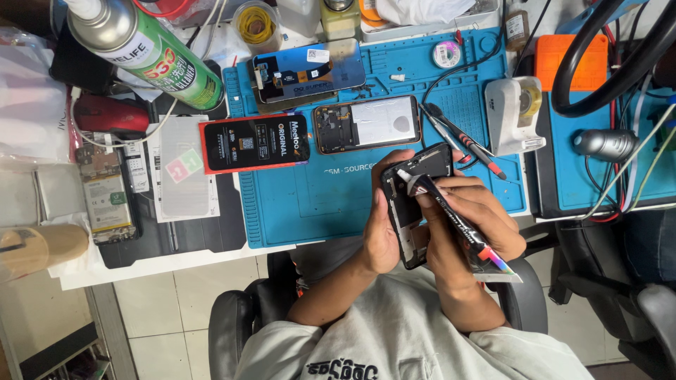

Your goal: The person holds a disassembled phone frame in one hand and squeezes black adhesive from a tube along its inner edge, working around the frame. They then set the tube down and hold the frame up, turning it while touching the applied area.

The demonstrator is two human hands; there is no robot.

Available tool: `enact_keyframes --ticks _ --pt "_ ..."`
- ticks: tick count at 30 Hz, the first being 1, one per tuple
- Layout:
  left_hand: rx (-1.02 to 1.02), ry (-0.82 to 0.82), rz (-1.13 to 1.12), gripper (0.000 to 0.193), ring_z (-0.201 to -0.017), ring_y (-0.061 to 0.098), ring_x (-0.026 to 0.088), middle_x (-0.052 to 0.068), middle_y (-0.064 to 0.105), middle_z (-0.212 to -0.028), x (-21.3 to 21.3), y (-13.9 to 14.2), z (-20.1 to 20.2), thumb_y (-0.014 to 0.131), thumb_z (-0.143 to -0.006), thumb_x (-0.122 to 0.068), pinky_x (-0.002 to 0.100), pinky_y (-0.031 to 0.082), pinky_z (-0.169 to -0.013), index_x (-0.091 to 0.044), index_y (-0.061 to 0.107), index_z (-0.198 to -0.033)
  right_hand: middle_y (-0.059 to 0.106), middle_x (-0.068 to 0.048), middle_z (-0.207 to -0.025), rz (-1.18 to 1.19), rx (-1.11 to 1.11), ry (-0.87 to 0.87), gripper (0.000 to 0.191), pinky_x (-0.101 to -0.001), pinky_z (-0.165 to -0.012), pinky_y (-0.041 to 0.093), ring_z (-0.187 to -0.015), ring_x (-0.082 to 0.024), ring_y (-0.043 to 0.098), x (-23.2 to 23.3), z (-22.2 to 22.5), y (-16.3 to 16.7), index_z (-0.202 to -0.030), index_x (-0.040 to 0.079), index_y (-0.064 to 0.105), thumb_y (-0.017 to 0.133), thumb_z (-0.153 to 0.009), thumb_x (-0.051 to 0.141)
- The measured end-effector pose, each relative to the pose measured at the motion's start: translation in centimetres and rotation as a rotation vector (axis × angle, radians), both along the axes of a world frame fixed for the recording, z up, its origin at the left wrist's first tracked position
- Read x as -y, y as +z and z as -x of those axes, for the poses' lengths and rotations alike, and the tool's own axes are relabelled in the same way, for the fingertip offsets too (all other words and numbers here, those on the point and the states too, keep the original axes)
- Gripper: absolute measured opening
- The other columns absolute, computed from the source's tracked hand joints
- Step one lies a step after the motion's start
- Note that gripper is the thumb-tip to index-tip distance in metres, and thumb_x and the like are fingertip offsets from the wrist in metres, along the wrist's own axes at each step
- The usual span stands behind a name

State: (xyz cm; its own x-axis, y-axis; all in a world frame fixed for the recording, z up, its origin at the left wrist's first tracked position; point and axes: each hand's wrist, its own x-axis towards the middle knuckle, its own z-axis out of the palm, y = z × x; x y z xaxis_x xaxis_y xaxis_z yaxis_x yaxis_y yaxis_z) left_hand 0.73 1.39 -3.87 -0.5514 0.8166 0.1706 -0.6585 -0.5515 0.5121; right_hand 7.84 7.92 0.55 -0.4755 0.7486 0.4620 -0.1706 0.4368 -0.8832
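Spray can [144, 51]; hands [458, 211] around phone frame [412, 204]

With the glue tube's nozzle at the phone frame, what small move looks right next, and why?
Probably run the tube in the right hand slowly along the frame's edge: its nozzle meets the top corner, and the left hand steadies the frame.
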Motion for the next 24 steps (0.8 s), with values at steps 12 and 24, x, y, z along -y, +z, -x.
enact_keyframes --ticks 12,24 --pt "0.014 0.008 0.016 0.058 -0.14 0.05 0.034 0.028 0.04 -0.156 -0.01 -0.06 -0.14 0.029 -0.115 -0.053 0.047 0.042 -0.12 -0.014 0.027 -0.158 0.07 -0.015 -0.096 -0.004 -0.004 -0.025 0.025 -0.0306 -0.087 0.057 -0.096 -0.025 0.072 0.06 0.06 -0.25 -0.106 -0.003 0.068 0.079 -0.09 -0.019" --pt "0.007 0.006 -0.021 0.057 -0.141 0.049 0.035 0.03 0.039 -0.157 0.23 0.21 0.09 0.028 -0.116 -0.051 0.048 0.041 -0.122 -0.015 0.027 -0.16 0.071 -0.014 -0.1 -0.056 0.007 -0.037 0.025 -0.0318 -0.088 0.058 -0.096 -0.025 0.073 0.12 0.3 -0.22 -0.103 -0.004 0.067 0.079 -0.089 -0.02"
